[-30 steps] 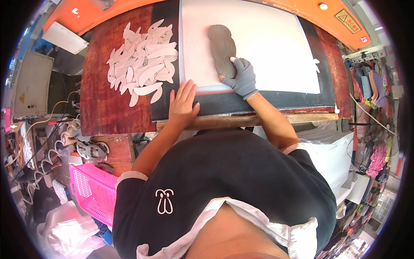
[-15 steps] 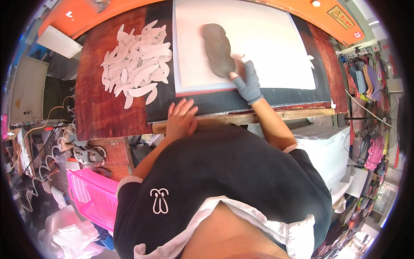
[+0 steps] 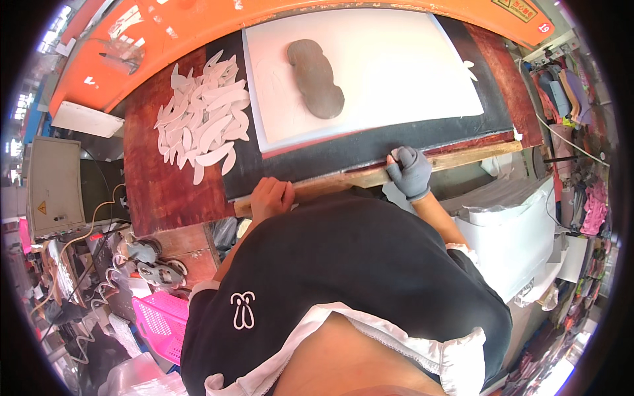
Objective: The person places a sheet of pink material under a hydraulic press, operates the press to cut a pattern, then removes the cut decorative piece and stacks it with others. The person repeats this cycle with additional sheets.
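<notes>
My left hand [image 3: 271,197] is closed over the wooden strip [image 3: 353,179] along the table's front edge, its fingers curled. Farther right on the same strip, my right hand [image 3: 411,173], in a grey glove with bare fingertips, is closed too. Beyond them, a grey-brown sole-shaped block [image 3: 316,80] lies on a large white sheet [image 3: 396,72], left of its middle. Neither hand touches the block. The sheet rests on a black board [image 3: 343,153]. A pile of pale curved cut pieces [image 3: 205,115] sits to the left of the sheet.
An orange machine body [image 3: 198,30] spans the far side of the table. To the left are a grey box [image 3: 56,185] and a pink plastic basket [image 3: 162,323]. Stacked white sheets [image 3: 505,231] stand at the right, near hanging tools and cloths.
My right hand has left the block's near end and come back to the table's front edge, closing there. My left fingers have curled over the edge. The view has shifted somewhat.
</notes>
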Tool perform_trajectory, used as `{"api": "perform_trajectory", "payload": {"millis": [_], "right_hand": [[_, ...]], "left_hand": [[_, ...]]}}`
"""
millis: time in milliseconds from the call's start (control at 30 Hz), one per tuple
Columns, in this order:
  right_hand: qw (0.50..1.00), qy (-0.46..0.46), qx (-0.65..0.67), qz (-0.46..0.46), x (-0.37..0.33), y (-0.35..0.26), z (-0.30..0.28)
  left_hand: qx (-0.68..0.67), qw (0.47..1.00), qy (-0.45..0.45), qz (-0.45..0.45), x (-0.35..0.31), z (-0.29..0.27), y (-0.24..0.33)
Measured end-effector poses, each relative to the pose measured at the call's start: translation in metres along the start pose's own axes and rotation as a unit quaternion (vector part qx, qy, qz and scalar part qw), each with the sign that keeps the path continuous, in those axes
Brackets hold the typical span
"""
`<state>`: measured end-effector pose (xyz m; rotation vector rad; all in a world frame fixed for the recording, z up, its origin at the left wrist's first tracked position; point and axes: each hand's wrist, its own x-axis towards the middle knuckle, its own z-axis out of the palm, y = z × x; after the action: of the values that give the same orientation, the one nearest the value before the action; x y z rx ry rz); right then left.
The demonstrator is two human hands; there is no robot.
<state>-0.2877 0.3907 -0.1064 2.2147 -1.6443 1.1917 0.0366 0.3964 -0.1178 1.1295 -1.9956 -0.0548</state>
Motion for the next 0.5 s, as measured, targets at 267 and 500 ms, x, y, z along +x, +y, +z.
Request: {"api": "perform_trajectory", "payload": {"millis": [267, 500], "right_hand": [[0.999, -0.027, 0.027, -0.014, -0.005, 0.009, 0.007], [0.93, -0.046, 0.341, 0.132, 0.007, 0.052, -0.013]], "left_hand": [[0.099, 0.994, 0.006, -0.053, 0.001, 0.026, 0.019], [0.14, 0.985, 0.041, -0.088, -0.008, 0.073, 0.046]]}}
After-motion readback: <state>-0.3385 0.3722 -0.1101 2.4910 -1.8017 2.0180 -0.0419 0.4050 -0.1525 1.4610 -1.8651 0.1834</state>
